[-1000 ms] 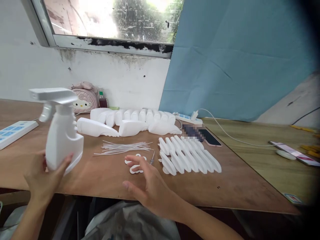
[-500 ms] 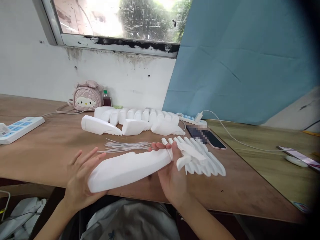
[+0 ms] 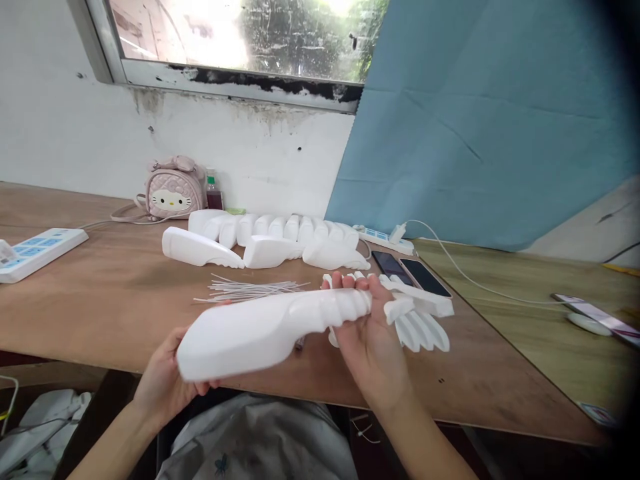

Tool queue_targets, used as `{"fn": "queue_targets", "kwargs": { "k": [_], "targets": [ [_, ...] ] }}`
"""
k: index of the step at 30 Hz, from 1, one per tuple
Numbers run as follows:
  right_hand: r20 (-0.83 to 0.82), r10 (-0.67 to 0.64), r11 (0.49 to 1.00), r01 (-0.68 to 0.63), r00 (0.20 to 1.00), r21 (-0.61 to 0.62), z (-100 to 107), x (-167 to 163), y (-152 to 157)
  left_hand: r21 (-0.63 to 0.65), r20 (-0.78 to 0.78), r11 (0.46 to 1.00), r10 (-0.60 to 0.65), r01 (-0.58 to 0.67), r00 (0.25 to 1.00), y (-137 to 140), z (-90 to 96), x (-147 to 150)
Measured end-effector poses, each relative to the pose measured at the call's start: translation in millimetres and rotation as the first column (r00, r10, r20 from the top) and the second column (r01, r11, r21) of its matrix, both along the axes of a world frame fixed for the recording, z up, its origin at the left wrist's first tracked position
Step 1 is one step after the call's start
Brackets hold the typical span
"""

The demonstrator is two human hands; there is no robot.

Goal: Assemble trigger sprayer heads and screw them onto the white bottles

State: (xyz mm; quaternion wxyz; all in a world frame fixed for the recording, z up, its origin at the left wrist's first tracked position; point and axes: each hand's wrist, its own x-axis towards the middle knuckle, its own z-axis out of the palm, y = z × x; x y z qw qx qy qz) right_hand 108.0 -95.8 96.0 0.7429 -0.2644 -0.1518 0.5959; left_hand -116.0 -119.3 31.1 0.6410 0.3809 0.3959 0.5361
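Note:
A long white plastic shell with a ridged handle (image 3: 240, 333) is held up level above the table's front edge. My left hand (image 3: 165, 380) grips its wide end from below, most fingers hidden behind it. My right hand (image 3: 373, 347) is closed around the narrow ridged end. A smaller white plastic strip with a short prong (image 3: 425, 298) sticks out past my right thumb; it seems to be in that hand too. Beneath it lie several curved white strips (image 3: 423, 330) side by side. Behind the shell is a bundle of thin white cable ties (image 3: 250, 289).
Similar white shells (image 3: 277, 252) lie in rows near the wall. Two phones (image 3: 425, 277) rest at right, near a corded power strip (image 3: 385, 239). Another power strip (image 3: 43, 250) is at left. A pink bag (image 3: 175, 190) and a small bottle (image 3: 214, 193) stand at the back.
The shell has been rolled over, so its ridges now face me. My right hand has moved slightly right with the smaller strip, and my left fingers have gone behind the shell.

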Motion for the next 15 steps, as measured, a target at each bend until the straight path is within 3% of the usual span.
{"fn": "queue_targets", "kwargs": {
  "k": [3, 6, 8, 9, 11, 13, 15],
  "targets": [
    [-0.012, -0.066, 0.998, 0.066, 0.998, -0.011, -1, 3, 5, 0.162, -0.1, 0.986, 0.066, -0.049, 0.993, 2, -5.1, 7],
    [-0.01, -0.034, 0.998, 0.034, 0.999, -0.053, -4, 0, 5, 0.437, -0.228, 0.875, 0.332, -0.208, 0.915, 6, -14.0, 9],
    [-0.014, 0.033, 0.996, -0.034, 0.999, -0.088, -5, -4, 3, 0.572, -0.232, 0.79, 0.412, -0.219, 0.881, 7, -21.5, 2],
    [-0.013, 0.07, 0.994, -0.071, 0.997, -0.088, -5, -6, 2, 0.589, -0.239, 0.777, 0.432, -0.225, 0.87, 7, -24.6, -3],
    [0.008, 0.138, 0.989, -0.137, 0.99, -0.054, -5, -8, 2, 0.496, -0.273, 0.82, 0.458, -0.284, 0.846, 6, -27.3, -12],
    [0.05, 0.181, 0.983, -0.18, 0.982, -0.021, -6, -8, 3, 0.262, -0.29, 0.897, 0.424, -0.355, 0.858, 5, -23.7, -16],
    [0.098, 0.221, 0.975, -0.221, 0.97, -0.013, -8, -8, 4, 0.047, -0.225, 0.933, 0.358, -0.357, 0.906, 5, -14.7, -15]
  ]
}}
